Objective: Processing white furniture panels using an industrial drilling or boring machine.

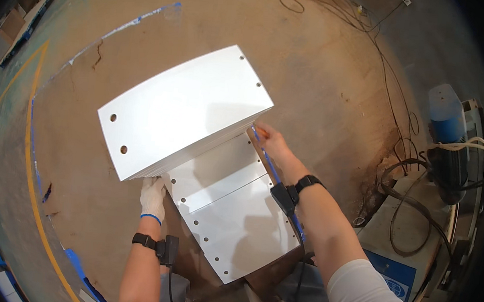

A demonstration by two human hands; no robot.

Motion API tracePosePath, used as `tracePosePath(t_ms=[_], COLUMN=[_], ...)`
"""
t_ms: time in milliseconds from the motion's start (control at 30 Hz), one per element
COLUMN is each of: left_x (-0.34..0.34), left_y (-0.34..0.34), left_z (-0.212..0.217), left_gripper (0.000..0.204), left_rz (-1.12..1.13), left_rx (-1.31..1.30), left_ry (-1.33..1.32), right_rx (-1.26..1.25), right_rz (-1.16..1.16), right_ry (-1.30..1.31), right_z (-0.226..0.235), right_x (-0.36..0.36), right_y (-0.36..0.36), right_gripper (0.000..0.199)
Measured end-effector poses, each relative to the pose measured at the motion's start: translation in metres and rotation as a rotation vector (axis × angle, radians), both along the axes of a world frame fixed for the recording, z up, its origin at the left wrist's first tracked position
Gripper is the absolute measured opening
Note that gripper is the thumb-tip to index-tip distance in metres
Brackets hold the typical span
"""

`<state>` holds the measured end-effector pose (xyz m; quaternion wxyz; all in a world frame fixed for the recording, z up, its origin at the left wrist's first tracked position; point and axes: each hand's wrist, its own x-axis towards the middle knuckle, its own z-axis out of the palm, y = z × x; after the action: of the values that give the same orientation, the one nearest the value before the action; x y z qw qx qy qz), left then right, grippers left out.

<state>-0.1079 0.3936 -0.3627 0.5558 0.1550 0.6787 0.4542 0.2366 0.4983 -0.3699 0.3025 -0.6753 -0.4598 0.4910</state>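
Observation:
A stack of white panels (185, 106), with round holes near its short ends, lies at a slant before me. My left hand (152, 198), in a white glove with a blue cuff, grips its near left corner; the fingertips are hidden beneath the edge. My right hand (274, 144) is bare, with curled fingers against the near right corner of the same stack. Closer to me lie more white panels (241, 223), side by side, with holes along both edges. They rest on a brown support (187, 248) whose right edge carries a blue strip (272, 164).
Dark cables (385, 65) run across the floor at the far right. A grey machine with a blue-topped container (447, 120) stands at the right. Yellow floor line (33, 121) and worn blue tape (132, 23) mark the left. Boxes (8, 24) stand at the far left.

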Motion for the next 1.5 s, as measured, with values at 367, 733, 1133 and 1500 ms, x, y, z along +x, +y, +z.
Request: tracePosePath(t_ms=[367,733,1133,1500], left_x=[0.006,-0.005,-0.016,-0.054], left_y=[0.019,0.016,0.023,-0.021], left_z=[-0.013,0.001,-0.018,-0.047], left_gripper=[0.040,0.038,0.037,0.056], left_rz=[-0.220,-0.305,-0.263,0.155], left_rx=[-0.094,-0.096,-0.099,-0.100], left_ry=[0.347,0.542,0.472,0.235], right_rx=[-0.082,-0.091,-0.154,-0.221], right_rz=[0.192,0.160,0.249,-0.603], right_ry=[0.003,-0.091,0.039,0.649], right_z=[-0.039,-0.035,-0.020,0.044], right_x=[-0.021,-0.033,-0.033,0.057], right_y=[0.032,0.028,0.035,-0.156], right_gripper=[0.059,0.067,0.054,0.063])
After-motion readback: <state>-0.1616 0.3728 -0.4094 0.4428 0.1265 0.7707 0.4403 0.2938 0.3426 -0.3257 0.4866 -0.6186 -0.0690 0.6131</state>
